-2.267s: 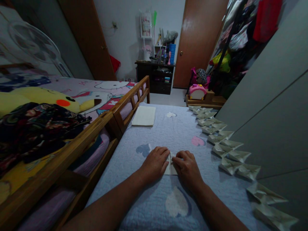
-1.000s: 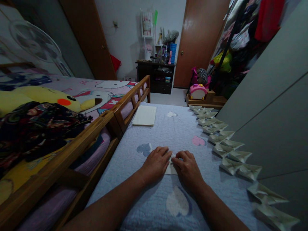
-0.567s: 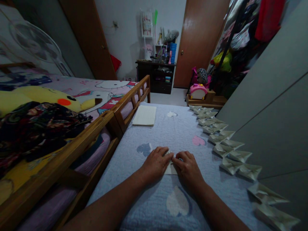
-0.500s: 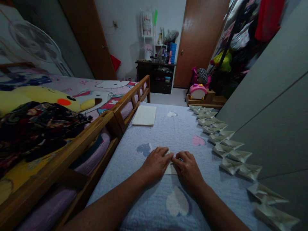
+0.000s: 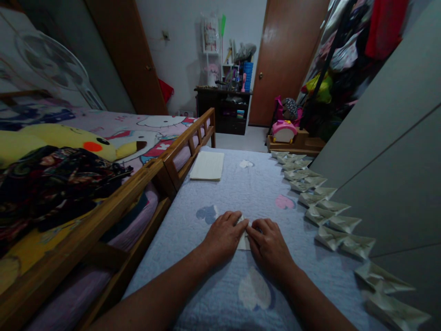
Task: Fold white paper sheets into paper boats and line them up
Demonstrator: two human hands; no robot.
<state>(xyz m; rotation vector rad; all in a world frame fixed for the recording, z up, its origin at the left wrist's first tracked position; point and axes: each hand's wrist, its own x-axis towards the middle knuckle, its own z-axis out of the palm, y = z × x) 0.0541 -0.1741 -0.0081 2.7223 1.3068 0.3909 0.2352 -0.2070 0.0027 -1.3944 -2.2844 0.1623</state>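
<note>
A small piece of folded white paper [image 5: 244,243] lies on the blue quilted bed cover [image 5: 172,266], largely covered by my fingers. My left hand [image 5: 223,233] curls over its left side, the thumb and fingertips pinched on the paper. From the right, my right hand [image 5: 268,239] meets it, bent fingers pressing the other edge. The two thumbs almost touch above the paper. Hidden fingertips keep the exact folds out of sight. Along the right side of the bed stand folded paper boats [image 5: 330,236] in a long double row.
A flat stack of white paper sheets [image 5: 207,166] rests at the far left of the cover. Left of it runs a wooden bed rail [image 5: 151,172], with a yellow plush toy [image 5: 69,140] and dark cloth [image 5: 58,188] beyond. A pale cabinet [image 5: 396,184] borders the right side.
My right hand has shifted very slightly inward over the paper, covering a bit more of its right edge. Otherwise the scene looks the same.
</note>
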